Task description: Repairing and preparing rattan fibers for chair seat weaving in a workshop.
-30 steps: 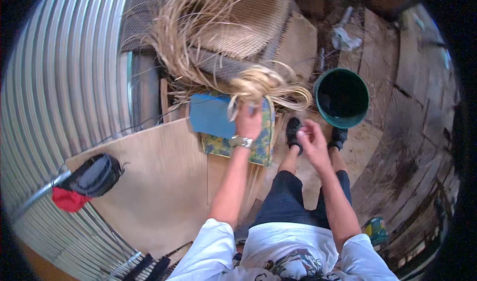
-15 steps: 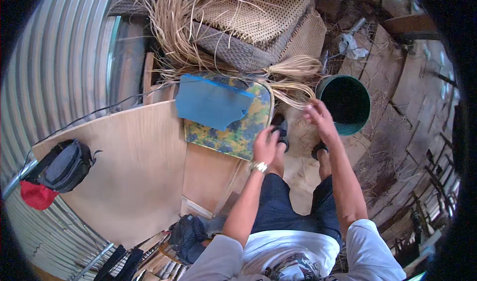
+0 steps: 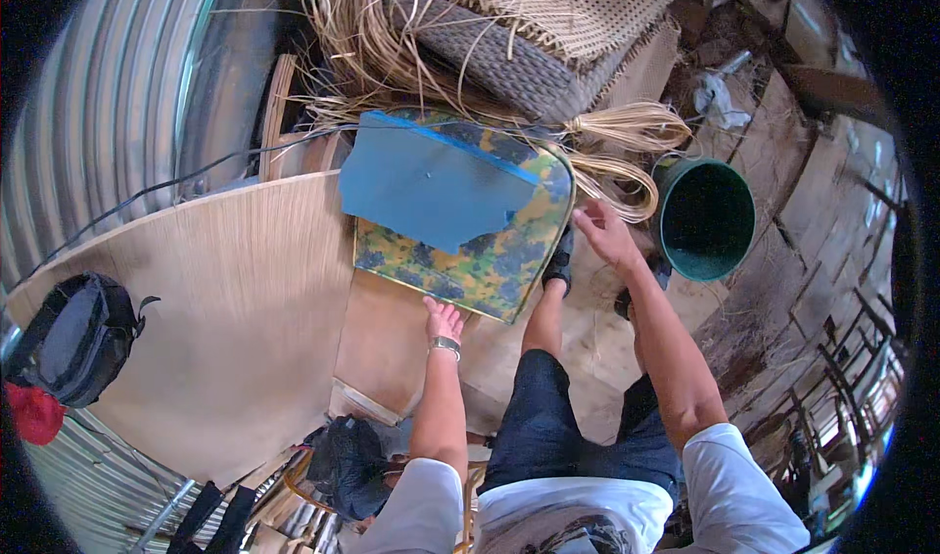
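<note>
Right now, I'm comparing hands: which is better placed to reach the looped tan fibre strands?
Likely the right hand: it's close beside the looped tan fibre strands; the left hand is farther away.

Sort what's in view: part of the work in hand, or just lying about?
Likely in the work:
patterned panel, nearest the left hand
blue sheet, on the panel
coiled strands, near the right hand

Probably lying about:
green bucket
black bag
red item beside it
</note>
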`<action>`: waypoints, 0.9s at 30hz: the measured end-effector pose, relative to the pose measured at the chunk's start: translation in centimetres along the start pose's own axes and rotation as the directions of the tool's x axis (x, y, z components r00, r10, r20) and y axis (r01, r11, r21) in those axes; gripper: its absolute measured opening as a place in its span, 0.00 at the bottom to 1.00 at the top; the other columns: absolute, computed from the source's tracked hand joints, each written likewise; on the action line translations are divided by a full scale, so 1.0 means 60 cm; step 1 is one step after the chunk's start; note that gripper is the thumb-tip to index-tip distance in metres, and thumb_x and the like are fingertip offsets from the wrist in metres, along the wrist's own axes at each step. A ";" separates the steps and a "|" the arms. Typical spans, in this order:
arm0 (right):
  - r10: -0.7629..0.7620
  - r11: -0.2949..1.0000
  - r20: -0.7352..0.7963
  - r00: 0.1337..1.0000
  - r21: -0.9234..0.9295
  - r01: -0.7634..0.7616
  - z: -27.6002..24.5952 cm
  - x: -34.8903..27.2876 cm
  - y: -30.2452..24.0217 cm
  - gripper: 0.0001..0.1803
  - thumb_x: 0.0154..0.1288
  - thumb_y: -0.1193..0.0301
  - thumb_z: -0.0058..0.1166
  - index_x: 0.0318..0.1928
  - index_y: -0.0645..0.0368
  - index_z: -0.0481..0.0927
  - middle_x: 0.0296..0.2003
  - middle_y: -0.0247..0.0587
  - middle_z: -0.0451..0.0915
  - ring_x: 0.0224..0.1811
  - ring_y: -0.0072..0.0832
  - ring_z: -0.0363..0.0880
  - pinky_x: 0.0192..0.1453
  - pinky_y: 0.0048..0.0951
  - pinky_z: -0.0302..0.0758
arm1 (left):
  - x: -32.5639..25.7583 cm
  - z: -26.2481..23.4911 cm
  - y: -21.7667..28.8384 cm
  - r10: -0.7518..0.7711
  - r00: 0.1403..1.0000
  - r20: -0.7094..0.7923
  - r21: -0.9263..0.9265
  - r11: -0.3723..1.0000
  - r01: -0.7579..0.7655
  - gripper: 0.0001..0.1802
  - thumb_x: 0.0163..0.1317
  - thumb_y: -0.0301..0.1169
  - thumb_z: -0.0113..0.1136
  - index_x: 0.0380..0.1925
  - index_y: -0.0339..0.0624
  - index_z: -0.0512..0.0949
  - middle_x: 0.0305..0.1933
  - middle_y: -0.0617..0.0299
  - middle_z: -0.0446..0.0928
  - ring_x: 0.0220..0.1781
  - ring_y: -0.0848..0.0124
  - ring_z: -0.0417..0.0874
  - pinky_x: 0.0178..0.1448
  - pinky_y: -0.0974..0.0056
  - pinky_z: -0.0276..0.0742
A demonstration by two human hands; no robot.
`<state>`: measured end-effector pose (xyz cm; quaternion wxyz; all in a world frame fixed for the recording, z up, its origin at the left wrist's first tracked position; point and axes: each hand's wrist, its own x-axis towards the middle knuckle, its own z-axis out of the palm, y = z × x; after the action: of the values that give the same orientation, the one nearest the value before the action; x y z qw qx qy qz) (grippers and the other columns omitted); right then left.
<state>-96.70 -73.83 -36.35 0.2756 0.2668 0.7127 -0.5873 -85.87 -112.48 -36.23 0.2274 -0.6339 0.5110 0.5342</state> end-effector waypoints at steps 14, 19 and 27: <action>-0.015 0.994 -0.438 0.899 0.095 0.062 0.155 0.092 -0.029 0.37 0.63 0.43 0.61 0.56 0.64 0.73 0.46 0.41 0.76 0.46 0.32 0.73 0.50 0.34 0.71 | 0.210 -0.112 0.147 0.651 0.450 -0.612 0.502 0.759 -0.414 0.46 0.68 0.67 0.39 0.54 0.29 0.76 0.53 0.41 0.79 0.53 0.48 0.79 0.57 0.51 0.76; 0.439 0.775 -0.003 0.899 0.507 -0.377 0.153 0.004 0.016 0.49 0.61 0.35 0.57 0.69 0.60 0.64 0.61 0.44 0.71 0.53 0.32 0.71 0.57 0.37 0.70 | 0.104 0.019 0.355 0.905 0.345 -0.249 0.493 0.425 -0.759 0.28 0.72 0.54 0.51 0.35 0.35 0.72 0.32 0.57 0.69 0.36 0.62 0.69 0.46 0.56 0.69; 0.395 0.746 0.016 0.918 0.578 -0.331 0.119 0.011 -0.041 0.45 0.63 0.41 0.60 0.69 0.59 0.63 0.59 0.46 0.74 0.59 0.38 0.72 0.60 0.44 0.73 | 0.156 0.105 0.525 0.610 0.770 0.185 0.650 0.512 -0.562 0.57 0.60 0.76 0.39 0.67 0.32 0.67 0.71 0.44 0.67 0.73 0.54 0.66 0.75 0.56 0.57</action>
<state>-98.36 -81.23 -36.24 0.2535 0.5016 0.4523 -0.6925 -117.62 -122.83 -38.68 0.2290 -0.3143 0.8582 0.3352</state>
